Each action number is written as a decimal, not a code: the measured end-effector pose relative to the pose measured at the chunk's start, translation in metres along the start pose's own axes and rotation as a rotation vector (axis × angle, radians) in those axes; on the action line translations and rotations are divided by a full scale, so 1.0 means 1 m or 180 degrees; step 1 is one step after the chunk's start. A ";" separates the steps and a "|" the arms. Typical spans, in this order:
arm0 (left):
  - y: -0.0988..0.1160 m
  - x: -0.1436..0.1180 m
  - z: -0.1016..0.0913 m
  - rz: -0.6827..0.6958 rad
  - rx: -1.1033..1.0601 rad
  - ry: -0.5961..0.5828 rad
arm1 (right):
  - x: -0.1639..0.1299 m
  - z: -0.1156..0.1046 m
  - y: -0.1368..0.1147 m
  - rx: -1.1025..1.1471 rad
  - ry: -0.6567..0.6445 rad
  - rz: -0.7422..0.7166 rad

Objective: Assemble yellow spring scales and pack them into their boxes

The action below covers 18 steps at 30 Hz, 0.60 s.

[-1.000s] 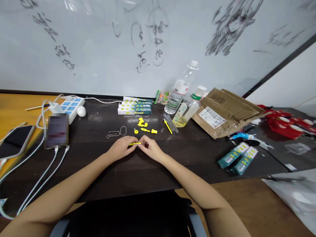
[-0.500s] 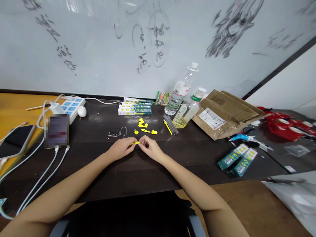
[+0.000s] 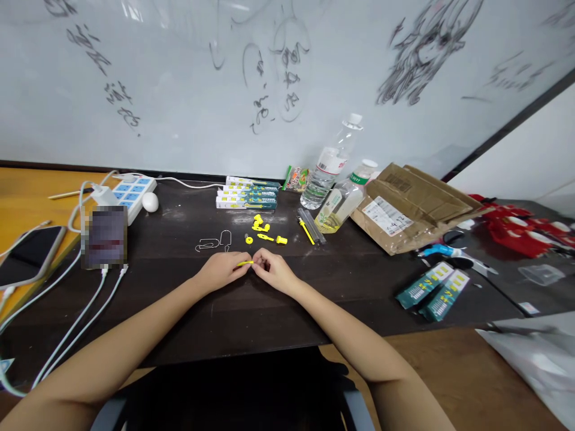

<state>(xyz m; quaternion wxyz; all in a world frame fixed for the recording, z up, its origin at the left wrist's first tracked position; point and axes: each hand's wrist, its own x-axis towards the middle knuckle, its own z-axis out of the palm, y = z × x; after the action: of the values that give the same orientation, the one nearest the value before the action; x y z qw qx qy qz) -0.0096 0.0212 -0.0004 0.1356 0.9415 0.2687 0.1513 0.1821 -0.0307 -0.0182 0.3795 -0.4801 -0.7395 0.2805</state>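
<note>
Both hands, left hand and right hand, stay pinched on one thin yellow rod, which shows shorter than before. Behind lie four green boxes and two bottles

Small parts lie behind the hands, boxes behind them, bottles right.

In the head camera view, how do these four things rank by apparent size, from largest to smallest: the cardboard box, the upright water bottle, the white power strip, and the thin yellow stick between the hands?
1. cardboard box
2. upright water bottle
3. white power strip, close to the bottle, so this order is unsure
4. thin yellow stick, pinched between the left hand and right hand
</note>
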 end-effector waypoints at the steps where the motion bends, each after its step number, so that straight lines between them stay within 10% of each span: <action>1: 0.000 0.000 0.000 -0.0017 0.0020 0.0004 | 0.000 0.000 0.000 -0.0003 -0.0001 -0.0016; 18: -0.001 -0.001 0.004 -0.0039 0.0286 -0.0120 | 0.000 -0.002 0.000 -0.0335 0.0014 -0.0095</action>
<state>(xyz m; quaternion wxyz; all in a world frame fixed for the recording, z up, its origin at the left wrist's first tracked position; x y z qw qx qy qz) -0.0096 0.0213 -0.0045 0.0991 0.9477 0.2784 0.1205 0.1833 -0.0304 -0.0168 0.3595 -0.4889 -0.7594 0.2345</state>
